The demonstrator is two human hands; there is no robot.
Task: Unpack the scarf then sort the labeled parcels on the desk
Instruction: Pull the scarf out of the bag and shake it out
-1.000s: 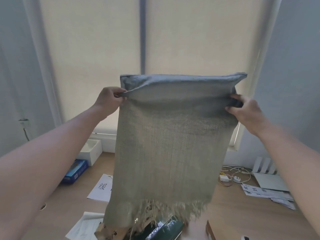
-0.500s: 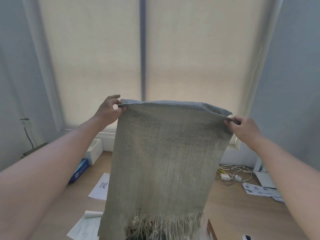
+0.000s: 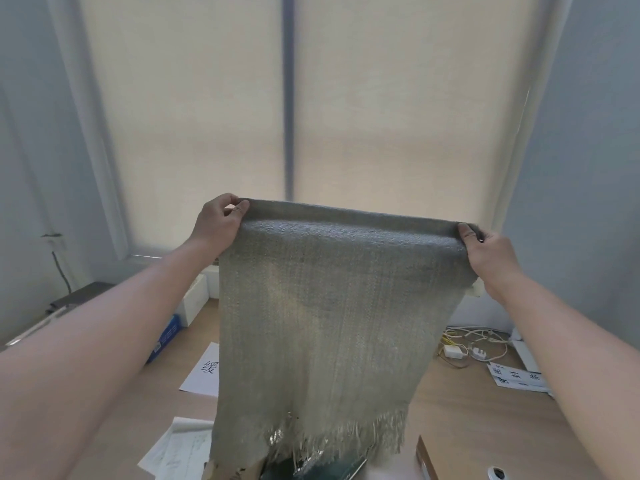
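Observation:
A grey-green woven scarf (image 3: 325, 317) hangs spread out in front of me above the desk, its fringed end near the desk's front. My left hand (image 3: 218, 225) pinches the scarf's top left corner. My right hand (image 3: 488, 252) pinches its top right corner. The top edge runs nearly level between both hands, slightly lower on the right. Dark green wrapping (image 3: 311, 469) lies under the fringe, mostly hidden by the scarf.
The wooden desk (image 3: 467, 410) carries a white sheet with a printed character (image 3: 204, 370), more papers at the front left (image 3: 180, 448), labeled papers (image 3: 516, 375) at right, a tangle of cables and chargers (image 3: 467, 348), a blue box (image 3: 168, 336) and a white box (image 3: 194, 299). A window blind fills the background.
Both hands have come down with the scarf, and the folded-over top flap has flattened out. The view has tilted so the scarf sits lower in the frame.

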